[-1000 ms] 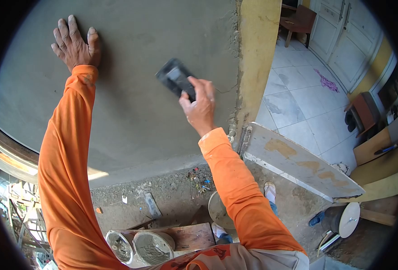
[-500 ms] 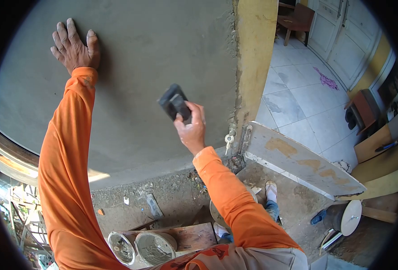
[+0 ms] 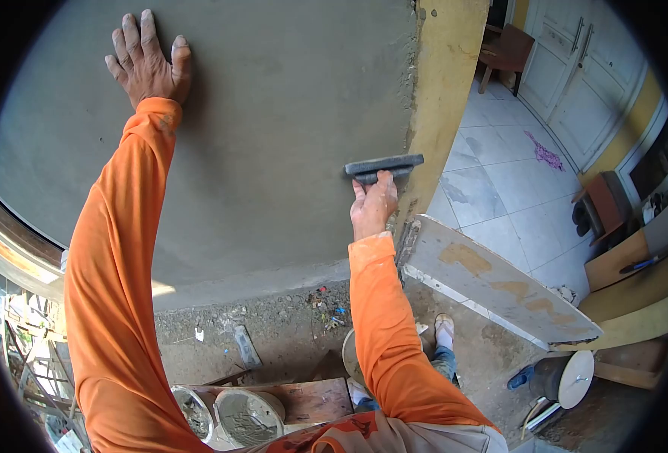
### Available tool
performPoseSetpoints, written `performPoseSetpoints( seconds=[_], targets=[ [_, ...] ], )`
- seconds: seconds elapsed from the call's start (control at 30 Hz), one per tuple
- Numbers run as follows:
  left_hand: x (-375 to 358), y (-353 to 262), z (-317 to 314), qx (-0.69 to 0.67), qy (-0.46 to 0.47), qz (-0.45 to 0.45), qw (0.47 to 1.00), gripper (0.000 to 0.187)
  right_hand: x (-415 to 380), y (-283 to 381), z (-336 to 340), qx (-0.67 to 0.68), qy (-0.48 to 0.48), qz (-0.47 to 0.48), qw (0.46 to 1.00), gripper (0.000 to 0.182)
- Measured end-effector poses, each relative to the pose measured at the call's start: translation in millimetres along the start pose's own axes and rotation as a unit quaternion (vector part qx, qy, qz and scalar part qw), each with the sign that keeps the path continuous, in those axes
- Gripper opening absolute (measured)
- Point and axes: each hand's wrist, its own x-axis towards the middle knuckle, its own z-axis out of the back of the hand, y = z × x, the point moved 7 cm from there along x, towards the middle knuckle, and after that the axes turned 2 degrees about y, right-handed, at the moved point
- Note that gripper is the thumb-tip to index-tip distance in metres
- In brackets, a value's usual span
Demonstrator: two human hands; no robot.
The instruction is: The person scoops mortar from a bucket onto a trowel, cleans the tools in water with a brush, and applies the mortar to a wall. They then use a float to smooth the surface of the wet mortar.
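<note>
My left hand [image 3: 151,66] lies flat against the grey plastered wall [image 3: 281,128], high on the left, with its fingers spread. In my right hand [image 3: 374,205] is a dark plastering float [image 3: 384,166], gripped by its handle. The float sits near the wall's right edge, where the grey plaster meets a yellow painted strip [image 3: 445,90]. It is turned nearly level, long side across. Whether its face touches the plaster everywhere cannot be made out.
Below stand two buckets, one holding grey mortar [image 3: 249,419], beside a wooden plank [image 3: 317,400]. A slanted pale board [image 3: 500,283] juts out at the right of the wall. Further right are a round-topped pot [image 3: 575,380], a chair [image 3: 609,202] and white doors [image 3: 575,72].
My right hand has moved right and slightly up with the float, which has turned from tilted to nearly level. My left hand stays on the wall; the view has shifted a little.
</note>
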Motion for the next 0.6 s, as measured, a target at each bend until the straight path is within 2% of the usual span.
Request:
performPoseSetpoints(
  seconds=[0.1, 0.17, 0.23, 0.3, 0.4, 0.43, 0.47, 0.5, 0.57, 0.6],
  targets=[
    [1.7, 2.5, -1.6, 0.002, 0.0, 0.004, 1.0, 0.067, -38.2, 55.6, -99.3, -0.012, 0.031, 0.063, 0.997, 0.023],
    [1.4, 0.9, -1.3, 0.007, 0.001, 0.005, 1.0, 0.066, -62.3, 86.0, -166.7, -0.032, 0.09, 0.086, 0.992, 0.024],
    [1.0, -1.7, 0.6, -0.002, 0.002, 0.008, 1.0, 0.066, -71.9, 103.9, -220.5, -0.07, 0.167, 0.158, 0.971, 0.026],
    [2.1, -1.9, 0.7, 0.009, 0.008, 0.015, 1.0, 0.066, -97.3, 116.1, -253.2, -0.027, 0.281, 0.154, 0.947, 0.028],
    [2.3, -2.0, 0.1, 0.015, 0.001, 0.009, 1.0, 0.066, -97.2, 132.6, -220.5, -0.063, 0.301, 0.258, 0.916, 0.032],
    [2.8, -0.4, -0.5, 0.021, 0.004, 0.006, 1.0, 0.066, -92.0, 135.4, -195.6, -0.055, 0.28, 0.261, 0.922, 0.035],
    [3.7, 0.7, -0.1, 0.024, 0.0, 0.006, 1.0, 0.066, -77.6, 133.8, -163.7, -0.121, 0.226, 0.306, 0.917, 0.038],
    [3.7, -0.2, -0.4, 0.025, 0.002, 0.005, 1.0, 0.066, -65.1, 130.7, -133.6, -0.183, 0.164, 0.305, 0.92, 0.039],
    [2.2, -0.2, 0.5, 0.03, 0.007, 0.004, 1.0, 0.066, -30.3, 123.5, -86.6, -0.367, 0.043, 0.379, 0.848, 0.042],
    [2.5, -0.5, 0.3, 0.029, 0.009, 0.004, 1.0, 0.066, -31.3, 127.5, -88.0, -0.399, 0.031, 0.427, 0.811, 0.042]
  ],
)
